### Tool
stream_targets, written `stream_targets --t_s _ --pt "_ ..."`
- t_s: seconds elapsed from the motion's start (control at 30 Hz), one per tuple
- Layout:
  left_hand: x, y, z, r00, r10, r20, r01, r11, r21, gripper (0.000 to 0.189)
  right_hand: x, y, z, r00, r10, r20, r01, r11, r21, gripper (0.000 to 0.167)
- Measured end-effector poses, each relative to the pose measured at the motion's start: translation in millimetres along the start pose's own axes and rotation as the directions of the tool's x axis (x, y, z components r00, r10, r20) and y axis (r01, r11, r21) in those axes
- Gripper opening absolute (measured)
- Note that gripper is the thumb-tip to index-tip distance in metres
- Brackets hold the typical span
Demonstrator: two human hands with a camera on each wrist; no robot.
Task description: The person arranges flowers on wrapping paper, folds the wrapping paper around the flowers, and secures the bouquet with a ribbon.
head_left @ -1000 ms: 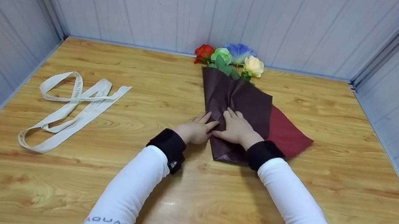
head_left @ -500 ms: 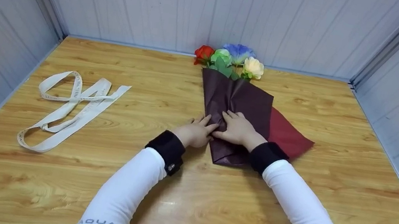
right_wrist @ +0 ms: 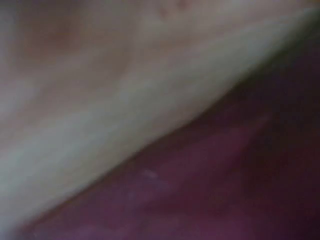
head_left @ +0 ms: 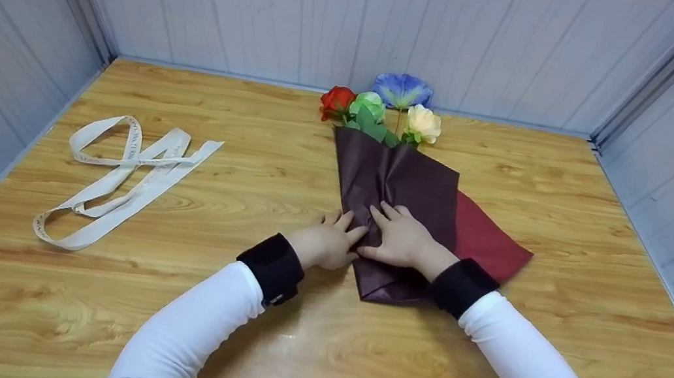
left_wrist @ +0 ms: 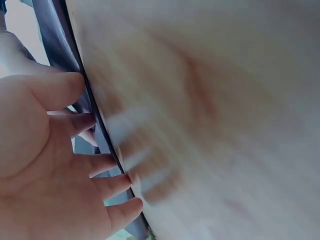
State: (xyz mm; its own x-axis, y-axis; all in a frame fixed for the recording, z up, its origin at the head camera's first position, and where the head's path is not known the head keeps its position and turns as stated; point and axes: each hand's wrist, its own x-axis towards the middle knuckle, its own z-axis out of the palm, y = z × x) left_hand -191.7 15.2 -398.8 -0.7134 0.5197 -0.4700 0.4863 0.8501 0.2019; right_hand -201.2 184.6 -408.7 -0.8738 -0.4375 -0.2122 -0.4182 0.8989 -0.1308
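Note:
A bouquet wrapped in dark plum paper (head_left: 423, 185) lies on the table in the head view. A red rose (head_left: 336, 102), a green flower (head_left: 368, 106), a blue flower (head_left: 402, 91) and a cream rose (head_left: 424, 124) stick out at its far end. My right hand (head_left: 405, 241) rests on the paper with fingers spread. At the paper's left edge, my left hand (head_left: 329, 245) touches the wrap. In the left wrist view that hand's (left_wrist: 60, 165) straight fingers meet the paper edge. The right wrist view is blurred; plum paper (right_wrist: 200, 185) fills its lower part. Stems are hidden inside.
A loose white ribbon (head_left: 133, 144) with print lies in loops on the left of the wooden table (head_left: 311, 370). Red paper (head_left: 487, 243) spreads out from under the wrap on the right. Pale panel walls (head_left: 256, 13) enclose the back and sides.
Both hands and the wrapped bouquet have slid a little toward the person. The blue flower now stands farther out from the wrap. The ribbon stays in place.

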Motion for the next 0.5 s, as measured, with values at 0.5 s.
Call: stream_targets --t_s 0.5 --pt "22.4 -24.5 -7.3 1.000 0.012 -0.024 -0.013 0.997 -0.071 0.060 -12.5 -5 12 0.995 -0.018 0.097 0.011 0.997 0.070 0.084"
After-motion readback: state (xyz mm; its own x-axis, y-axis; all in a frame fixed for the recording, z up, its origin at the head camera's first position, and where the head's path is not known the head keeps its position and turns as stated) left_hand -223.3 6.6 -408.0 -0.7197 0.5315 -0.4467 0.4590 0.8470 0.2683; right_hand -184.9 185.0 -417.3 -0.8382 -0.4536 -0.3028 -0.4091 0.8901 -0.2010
